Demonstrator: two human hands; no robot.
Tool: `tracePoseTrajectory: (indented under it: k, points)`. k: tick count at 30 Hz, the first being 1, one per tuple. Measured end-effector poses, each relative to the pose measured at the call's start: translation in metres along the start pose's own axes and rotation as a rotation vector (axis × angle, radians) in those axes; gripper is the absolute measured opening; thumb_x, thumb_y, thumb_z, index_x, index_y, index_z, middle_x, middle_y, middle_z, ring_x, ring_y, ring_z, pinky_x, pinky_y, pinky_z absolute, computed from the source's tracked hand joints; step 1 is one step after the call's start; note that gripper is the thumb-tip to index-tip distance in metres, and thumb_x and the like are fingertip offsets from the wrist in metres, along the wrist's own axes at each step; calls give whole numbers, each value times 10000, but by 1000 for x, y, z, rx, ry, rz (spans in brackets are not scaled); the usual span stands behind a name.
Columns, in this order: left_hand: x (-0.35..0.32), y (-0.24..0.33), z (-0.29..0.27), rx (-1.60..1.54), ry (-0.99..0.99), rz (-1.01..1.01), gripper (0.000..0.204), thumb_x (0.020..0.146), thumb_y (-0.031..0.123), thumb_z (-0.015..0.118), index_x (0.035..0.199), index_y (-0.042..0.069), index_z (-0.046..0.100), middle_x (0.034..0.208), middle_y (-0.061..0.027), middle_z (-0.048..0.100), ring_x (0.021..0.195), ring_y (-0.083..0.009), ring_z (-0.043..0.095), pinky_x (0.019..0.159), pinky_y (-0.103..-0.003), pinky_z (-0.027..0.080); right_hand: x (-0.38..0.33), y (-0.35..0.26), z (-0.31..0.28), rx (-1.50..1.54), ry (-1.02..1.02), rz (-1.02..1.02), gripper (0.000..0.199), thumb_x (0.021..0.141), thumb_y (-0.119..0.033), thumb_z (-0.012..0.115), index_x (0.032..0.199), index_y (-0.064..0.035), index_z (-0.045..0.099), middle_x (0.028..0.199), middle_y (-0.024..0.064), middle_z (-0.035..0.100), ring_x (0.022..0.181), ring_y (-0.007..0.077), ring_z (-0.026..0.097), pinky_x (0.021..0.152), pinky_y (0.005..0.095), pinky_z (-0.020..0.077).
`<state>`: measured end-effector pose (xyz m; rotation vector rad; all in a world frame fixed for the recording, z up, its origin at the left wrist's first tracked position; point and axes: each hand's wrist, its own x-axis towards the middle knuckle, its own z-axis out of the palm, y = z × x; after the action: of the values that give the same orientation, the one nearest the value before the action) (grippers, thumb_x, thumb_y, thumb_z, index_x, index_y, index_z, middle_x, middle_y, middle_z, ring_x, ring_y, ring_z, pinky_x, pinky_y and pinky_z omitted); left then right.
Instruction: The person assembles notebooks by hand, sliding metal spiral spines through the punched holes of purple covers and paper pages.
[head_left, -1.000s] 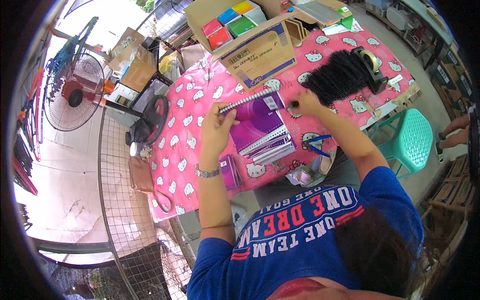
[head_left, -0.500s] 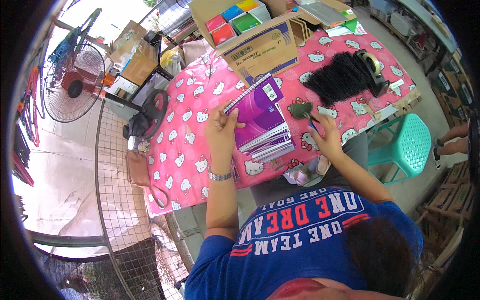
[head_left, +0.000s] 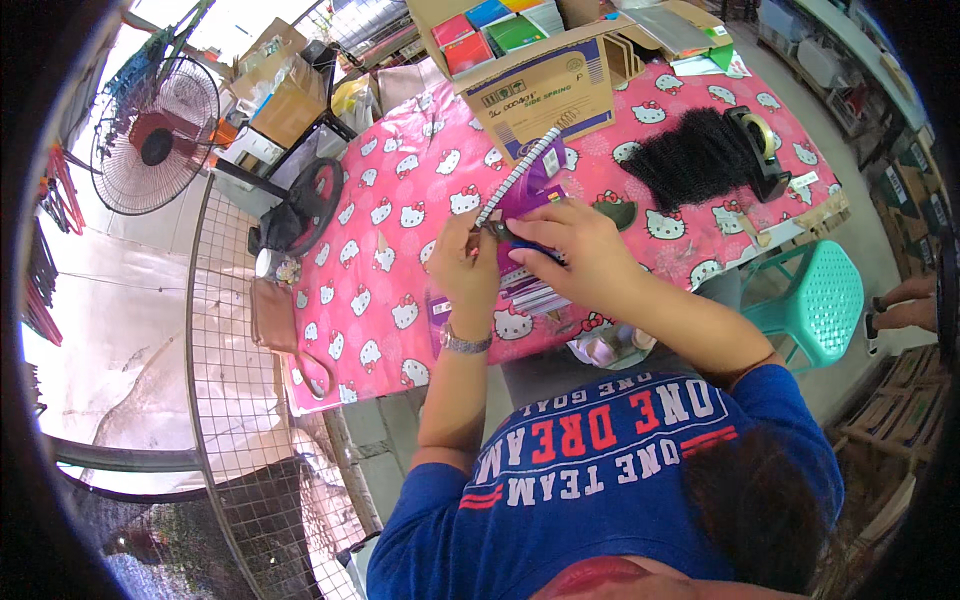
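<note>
Two grips were closed: the left hand pinching a purple notebook, its coil threaded; the right hand around blue-handled pliers; black coils lay apparently unused.

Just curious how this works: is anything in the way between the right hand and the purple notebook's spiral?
No obstacle shows: only the blue-handled pliers come between, held in the right hand, their head by the near end of the spiral, beside the left hand. Contact is unclear.
</note>
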<state>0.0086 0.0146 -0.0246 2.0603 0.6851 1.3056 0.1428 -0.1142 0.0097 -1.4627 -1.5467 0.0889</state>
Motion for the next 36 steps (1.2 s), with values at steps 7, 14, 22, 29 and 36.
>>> tracePoseTrajectory:
  k: [7,14,22,29,36]
  points:
    - [-1,8,-41,219,303,127,134,879,26,631,1008,-10,643,854,-67,660,731,-143,636,612,-288,509,1,6,-18,355,-6,214,316,861,-174,703,1141,-33,658,970,98,680,850,115,627,758,276,494]
    - [-107,-119,-136,-255,408,-739,323,912,65,619,1207,-57,569,854,-60,624,678,-121,603,484,-244,481,-121,167,6,-22,-52,441,286,794,-125,704,1064,-38,666,1023,169,669,942,292,651,828,380,507]
    - [-45,-87,-143,773,-204,-185,199,725,63,629,890,117,726,820,-87,672,809,-308,599,799,-434,477,-89,225,13,-241,-115,379,282,755,-199,697,1009,-77,672,1011,175,619,979,368,596,804,438,506]
    - [-72,-187,-84,884,-807,-108,156,717,60,581,775,116,715,940,-100,679,893,-324,602,841,-448,470,-36,296,14,-896,-15,465,135,819,-167,612,891,-56,633,955,139,607,963,311,613,798,423,536]
    - [-18,-99,-75,374,-132,-438,227,789,31,597,1000,35,678,973,-130,673,979,-323,608,876,-412,478,-47,324,-1,-1054,-195,414,152,854,-138,524,881,-73,659,950,98,626,941,277,633,783,424,538]
